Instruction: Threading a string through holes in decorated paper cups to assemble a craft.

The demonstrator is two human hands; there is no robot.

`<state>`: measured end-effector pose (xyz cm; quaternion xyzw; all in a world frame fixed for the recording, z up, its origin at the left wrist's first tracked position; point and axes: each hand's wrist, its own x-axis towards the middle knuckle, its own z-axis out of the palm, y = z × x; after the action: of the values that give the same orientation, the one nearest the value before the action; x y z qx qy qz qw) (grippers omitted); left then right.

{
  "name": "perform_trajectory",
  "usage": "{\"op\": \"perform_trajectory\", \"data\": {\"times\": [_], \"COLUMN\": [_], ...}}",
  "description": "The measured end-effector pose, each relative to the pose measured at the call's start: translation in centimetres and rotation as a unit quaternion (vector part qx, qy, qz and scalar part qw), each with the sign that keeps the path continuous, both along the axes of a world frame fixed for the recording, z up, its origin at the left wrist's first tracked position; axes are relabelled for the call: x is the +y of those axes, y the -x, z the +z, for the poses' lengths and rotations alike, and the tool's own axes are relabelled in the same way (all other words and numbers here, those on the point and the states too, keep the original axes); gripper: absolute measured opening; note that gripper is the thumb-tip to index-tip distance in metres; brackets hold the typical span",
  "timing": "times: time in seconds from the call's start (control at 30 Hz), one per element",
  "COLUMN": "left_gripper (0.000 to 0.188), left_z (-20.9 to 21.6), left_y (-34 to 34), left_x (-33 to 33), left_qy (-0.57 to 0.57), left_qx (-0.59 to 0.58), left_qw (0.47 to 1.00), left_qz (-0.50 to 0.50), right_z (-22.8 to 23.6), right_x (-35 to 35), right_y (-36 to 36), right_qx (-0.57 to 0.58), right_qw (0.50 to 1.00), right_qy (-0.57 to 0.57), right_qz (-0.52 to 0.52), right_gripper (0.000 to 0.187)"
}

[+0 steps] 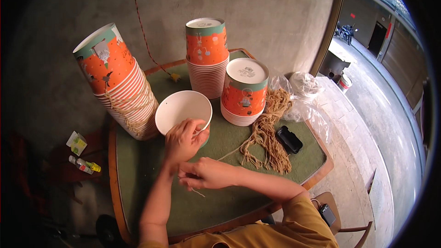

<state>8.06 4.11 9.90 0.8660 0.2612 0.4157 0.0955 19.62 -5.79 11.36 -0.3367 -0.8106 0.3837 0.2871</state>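
A white-lined paper bucket (181, 105) stands mouth up on the table, tilted slightly toward me, with a small dark hole in its far inner wall. My left hand (184, 140) is closed over its near rim, fingers curled inside and thumb outside. Just below, crossing close to my left wrist, my right hand (206, 173) is closed on a thin tan cord (231, 153). The cord runs from a loose bundle of tan cords (271, 140) on the right, and a short end hangs below my fingers. What my left fingertips pinch inside the bucket is hidden.
Upside-down stacks of orange-and-green buckets stand at left (108, 59), centre back (206, 46) and right (245, 92); the left stack leans and has cords draped round it. A black plastic case (288, 140) and clear plastic bags (305, 98) lie on the right of the green table (220, 206).
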Motion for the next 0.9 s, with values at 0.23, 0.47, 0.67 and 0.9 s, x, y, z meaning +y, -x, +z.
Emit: {"op": "perform_trajectory", "data": {"times": [0.23,0.47,0.67,0.9], "left_gripper": [0.015,0.015,0.030,0.030], "left_z": [1.4,2.5,1.9,2.2], "left_y": [2.2,0.1,1.3,1.4], "left_x": [-0.1,-4.2,-4.4,-4.4], "left_qy": [0.230,0.181,0.309,0.484], "left_qx": [-0.260,-0.230,-0.232,-0.173], "left_qw": [0.933,0.956,0.917,0.838], "left_qz": [-0.093,-0.012,-0.095,-0.181], "right_z": [1.1,1.9,2.2,1.9], "right_x": [1.7,3.3,4.1,4.0], "right_y": [-1.8,-5.3,-5.7,-5.3], "right_qx": [0.185,0.290,0.344,0.348], "right_qw": [0.957,0.925,0.908,0.908], "right_qy": [0.221,0.226,0.204,0.166], "right_qz": [0.001,-0.097,-0.128,-0.165], "right_gripper": [0.018,0.019,0.021,0.020]}}
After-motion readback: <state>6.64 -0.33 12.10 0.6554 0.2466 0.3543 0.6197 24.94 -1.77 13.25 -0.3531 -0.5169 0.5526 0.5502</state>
